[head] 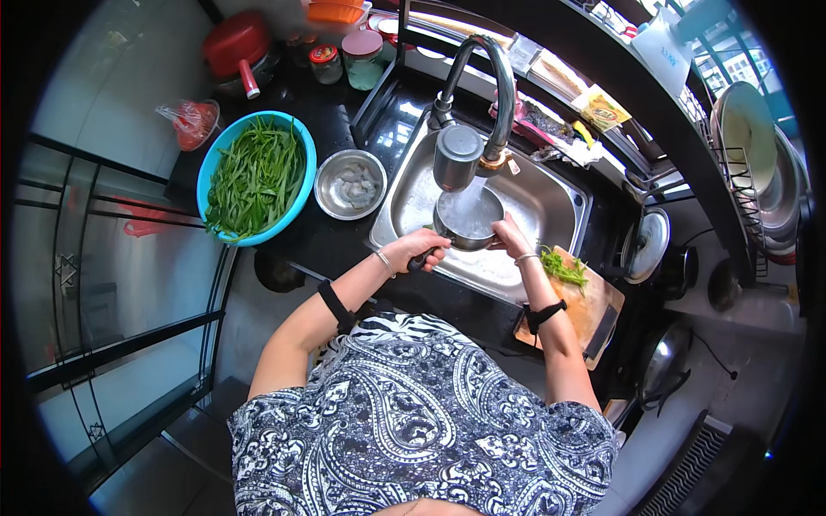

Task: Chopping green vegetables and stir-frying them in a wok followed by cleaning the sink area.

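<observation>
A small metal saucepan [470, 216] is held over the stainless steel sink [406, 206], under the curved tap [503, 84]. Water runs into it from a metal cylinder fitted at the tap's outlet. My left hand [421, 249] grips the pan's black handle. On the opposite side, my right hand [510, 237] holds the pan's rim and wall. Left of the sink, a steel bowl [321, 193] contains what look like peeled shrimp. Beside that bowl stands a turquoise basin [308, 155] heaped with leafy greens [255, 177].
A wooden cutting board [600, 297] bearing cut green stems [563, 267] and a knife lies right of the sink. Glass jars [326, 64] and a red pot [235, 42] stand behind the basin. A dark shelf [677, 122] overhangs the right side.
</observation>
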Available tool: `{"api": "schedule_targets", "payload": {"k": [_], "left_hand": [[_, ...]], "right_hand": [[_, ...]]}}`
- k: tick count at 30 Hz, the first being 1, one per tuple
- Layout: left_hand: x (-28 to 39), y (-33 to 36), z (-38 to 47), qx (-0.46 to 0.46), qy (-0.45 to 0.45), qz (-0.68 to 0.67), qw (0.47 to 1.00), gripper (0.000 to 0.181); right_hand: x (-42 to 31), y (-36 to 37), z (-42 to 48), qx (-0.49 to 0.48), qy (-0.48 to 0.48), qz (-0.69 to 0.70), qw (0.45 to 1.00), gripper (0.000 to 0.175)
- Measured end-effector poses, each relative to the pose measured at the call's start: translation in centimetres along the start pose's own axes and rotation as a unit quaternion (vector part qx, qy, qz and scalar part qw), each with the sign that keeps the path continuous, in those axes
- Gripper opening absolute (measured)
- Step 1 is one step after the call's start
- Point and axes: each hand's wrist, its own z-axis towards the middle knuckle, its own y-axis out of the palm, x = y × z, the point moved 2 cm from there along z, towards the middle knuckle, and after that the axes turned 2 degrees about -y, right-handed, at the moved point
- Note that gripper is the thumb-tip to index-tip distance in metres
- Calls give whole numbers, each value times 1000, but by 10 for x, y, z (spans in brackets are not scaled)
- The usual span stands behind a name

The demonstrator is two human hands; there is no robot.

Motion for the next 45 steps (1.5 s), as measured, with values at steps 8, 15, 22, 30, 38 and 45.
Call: {"api": "schedule_targets", "payload": {"k": [8, 15, 22, 30, 38, 45], "left_hand": [[-24, 1, 22, 37, -11, 160, 986, 32], [-24, -2, 52, -12, -24, -30, 999, 16], [-8, 8, 66, -88, -57, -248, 963, 15], [35, -8, 85, -113, 8, -414, 903, 10], [43, -17, 116, 4, 26, -354, 935, 33], [14, -31, 112, -49, -25, -410, 910, 26]], "right_hand": [[-21, -12, 8, 25, -126, -496, 859, 48], [-26, 20, 4, 96, -192, -548, 808, 49], [-3, 4, 26, 193, -421, -423, 779, 37], [-166, -35, -12, 289, -508, -342, 736, 12], [-207, -78, 70, 121, -413, -421, 798, 27], [-210, -50, 96, 164, -384, -417, 808, 28]]}}
